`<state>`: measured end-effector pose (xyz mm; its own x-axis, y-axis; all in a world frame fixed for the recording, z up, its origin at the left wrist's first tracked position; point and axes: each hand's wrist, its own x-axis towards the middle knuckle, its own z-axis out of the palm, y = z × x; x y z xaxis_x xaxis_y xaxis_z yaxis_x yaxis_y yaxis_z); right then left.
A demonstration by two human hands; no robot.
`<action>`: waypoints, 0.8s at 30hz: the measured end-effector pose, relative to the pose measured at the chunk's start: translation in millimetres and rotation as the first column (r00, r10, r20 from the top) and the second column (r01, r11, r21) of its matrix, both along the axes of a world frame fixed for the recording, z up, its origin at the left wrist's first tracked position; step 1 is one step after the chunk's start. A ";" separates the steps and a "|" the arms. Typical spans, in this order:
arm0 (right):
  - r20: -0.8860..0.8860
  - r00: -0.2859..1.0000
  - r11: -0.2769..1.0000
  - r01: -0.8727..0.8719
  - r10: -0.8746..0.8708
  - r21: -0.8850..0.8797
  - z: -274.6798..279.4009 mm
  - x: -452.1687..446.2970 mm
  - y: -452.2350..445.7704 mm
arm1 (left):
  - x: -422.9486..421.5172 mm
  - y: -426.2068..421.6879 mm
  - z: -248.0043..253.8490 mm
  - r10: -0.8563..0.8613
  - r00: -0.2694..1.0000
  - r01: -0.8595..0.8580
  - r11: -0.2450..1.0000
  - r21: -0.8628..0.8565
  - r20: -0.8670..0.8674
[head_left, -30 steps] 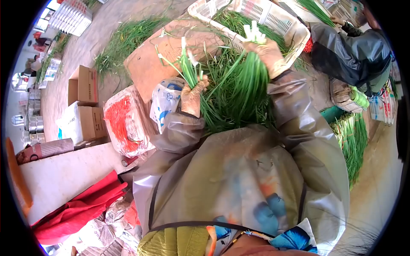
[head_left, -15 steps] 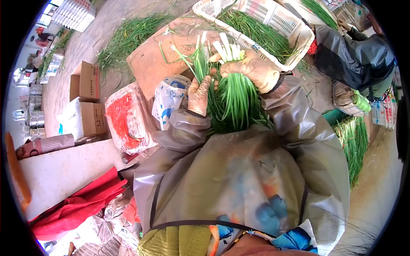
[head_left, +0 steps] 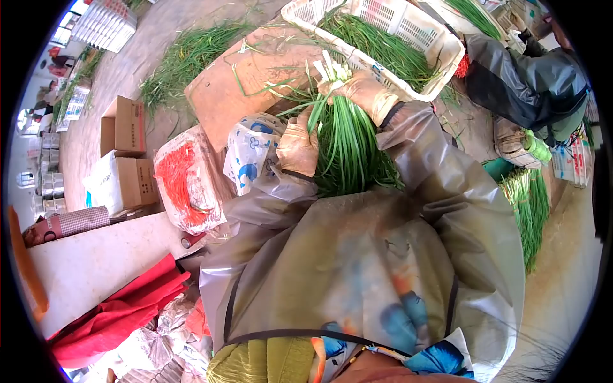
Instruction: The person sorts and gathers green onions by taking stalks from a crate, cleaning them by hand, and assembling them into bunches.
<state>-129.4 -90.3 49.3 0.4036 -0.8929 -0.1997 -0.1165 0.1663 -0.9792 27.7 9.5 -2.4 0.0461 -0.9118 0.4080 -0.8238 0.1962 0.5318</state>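
My right hand [head_left: 369, 97], in a soiled pale glove, is wrapped round a bunch of chives [head_left: 348, 137] just below its white stem ends. These ends point up and away, and the long green leaves hang toward my apron. Beside the bunch on the left is my gloved left hand [head_left: 297, 145]. Its fingers are closed on some loose chive leaves at the bunch's edge; the fingertips are partly hidden. Under the hands, more green leaves lie against the front of my plastic apron [head_left: 345, 255].
A white crate [head_left: 456, 64] of chives stands beyond my right hand, by a brown board [head_left: 223, 96]. Loose chives [head_left: 185, 60] cover the floor. At left are red ties [head_left: 182, 182] on a wrapped bundle and a cardboard box [head_left: 131, 124]. Another person [head_left: 527, 83] sits at right.
My left hand has moved down and slightly left, off the stem ends and onto the leaves. My right hand has shifted slightly left with the bunch, whose stems now sit closer together.
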 end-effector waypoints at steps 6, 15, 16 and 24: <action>-0.267 0.962 0.994 -0.079 0.057 -0.072 -14.3 -10.6 -8.0 | 8.9 -1.6 -12.5 -0.043 0.985 0.036 0.998 -0.043 -0.167; 0.455 0.879 0.980 0.061 -0.142 0.189 23.2 -54.1 -0.4 | 24.8 -4.5 -36.5 0.051 0.371 0.389 0.898 0.205 -0.927; 0.314 0.939 0.988 0.110 -0.139 0.108 21.9 -57.3 -7.0 | 27.4 -4.1 -29.7 0.067 0.325 0.433 0.877 0.211 -0.943; 0.116 0.992 0.972 0.073 -0.047 -0.225 37.8 -47.5 15.1 | 26.8 -2.5 -14.6 0.196 0.150 0.487 0.838 0.245 -0.969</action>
<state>-176.9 -75.1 87.1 0.3561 -0.9329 0.0547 -0.0035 -0.0598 -0.9982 54.5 7.0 -17.0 -0.0858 -0.9629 -0.2559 0.4293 -0.2675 0.8627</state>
